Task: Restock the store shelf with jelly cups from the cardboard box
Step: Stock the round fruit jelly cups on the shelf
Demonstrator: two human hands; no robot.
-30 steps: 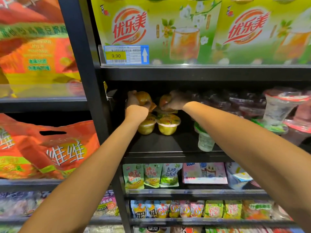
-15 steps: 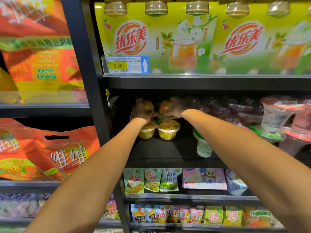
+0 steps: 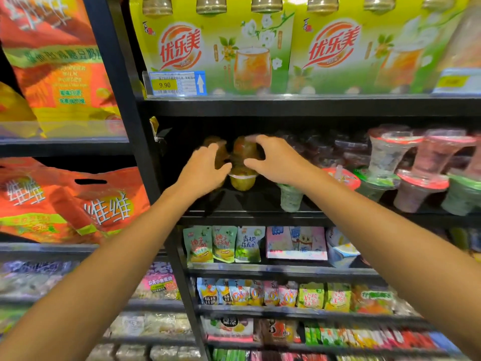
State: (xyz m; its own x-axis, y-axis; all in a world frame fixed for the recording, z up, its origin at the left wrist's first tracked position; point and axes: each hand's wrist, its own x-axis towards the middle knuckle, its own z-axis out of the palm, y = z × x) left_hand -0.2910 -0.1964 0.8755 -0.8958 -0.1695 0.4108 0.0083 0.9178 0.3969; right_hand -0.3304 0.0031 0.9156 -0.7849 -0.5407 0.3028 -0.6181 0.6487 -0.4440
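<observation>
Both hands have drawn back from the rear of the dark store shelf (image 3: 260, 204), where yellow jelly cups (image 3: 243, 182) stand stacked at its left end, below the green drink cartons (image 3: 218, 48). Right hand (image 3: 276, 162) curls thumb and fingers around the upper jelly cup (image 3: 246, 149), while the left hand (image 3: 203, 170) hovers just beside it, fingers loosely spread and gripping nothing. Clear dessert cups (image 3: 387, 157) crowd the right side.

Glossy clear plastic jelly cups (image 3: 243, 181) sit on a matt black metal shelf (image 3: 260, 201).
</observation>
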